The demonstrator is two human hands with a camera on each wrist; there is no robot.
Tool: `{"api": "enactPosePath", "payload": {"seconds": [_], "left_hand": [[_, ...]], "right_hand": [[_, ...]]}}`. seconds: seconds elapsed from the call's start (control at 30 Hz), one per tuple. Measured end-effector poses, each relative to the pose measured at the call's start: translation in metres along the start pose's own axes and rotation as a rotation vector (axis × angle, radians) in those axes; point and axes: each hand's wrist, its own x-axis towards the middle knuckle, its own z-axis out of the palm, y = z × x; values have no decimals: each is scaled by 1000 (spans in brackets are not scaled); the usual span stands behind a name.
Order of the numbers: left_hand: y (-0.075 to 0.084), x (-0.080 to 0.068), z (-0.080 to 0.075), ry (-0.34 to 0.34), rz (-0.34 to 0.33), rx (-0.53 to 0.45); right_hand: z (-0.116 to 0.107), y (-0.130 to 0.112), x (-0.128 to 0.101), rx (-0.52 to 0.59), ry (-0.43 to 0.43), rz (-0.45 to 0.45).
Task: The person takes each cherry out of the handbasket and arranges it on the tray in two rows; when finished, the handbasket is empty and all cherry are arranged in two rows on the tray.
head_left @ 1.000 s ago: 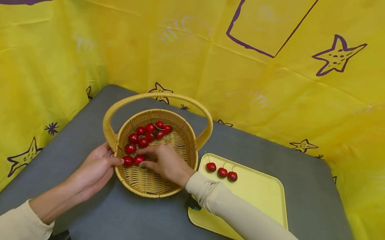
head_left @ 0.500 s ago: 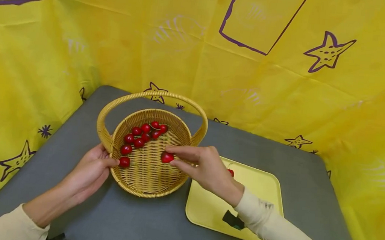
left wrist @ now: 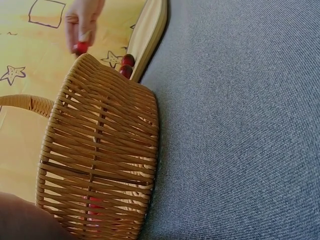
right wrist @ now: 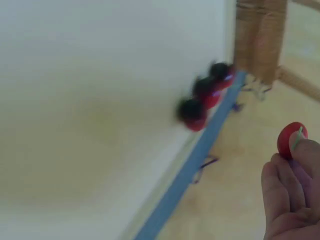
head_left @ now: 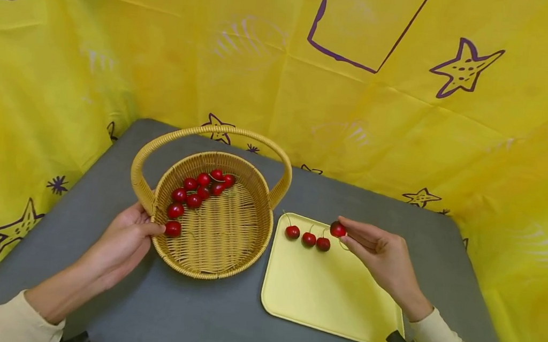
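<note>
Your right hand [head_left: 383,252] pinches a cherry [head_left: 337,229] above the yellow tray [head_left: 331,299], beside three cherries [head_left: 307,238]. Left hand [head_left: 121,242] grips the basket [head_left: 209,257] rim.

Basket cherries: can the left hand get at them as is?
Probably yes. The left hand grips the basket at its near rim, one cherry sits right beside its thumb, and the basket is open on top with the handle arching clear. It would have to release the rim.
</note>
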Motion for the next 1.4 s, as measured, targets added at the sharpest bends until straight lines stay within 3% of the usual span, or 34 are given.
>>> {"api": "enactPosePath", "payload": {"seconds": [0.27,0.53,0.93,1.4], "left_hand": [[-2,-1,-2,2,2,-6],[-1,2,-3,-10,-1,-10],[0,2,-3,0,-1,-15],[-1,2,-4,-11,7,-26]], "right_hand": [[2,40,-10,-75,33,27],[13,60,-8,-164,-2,78],[15,70,-1,-211,-4,102],[12,70,-3,-285,-7,62]]}}
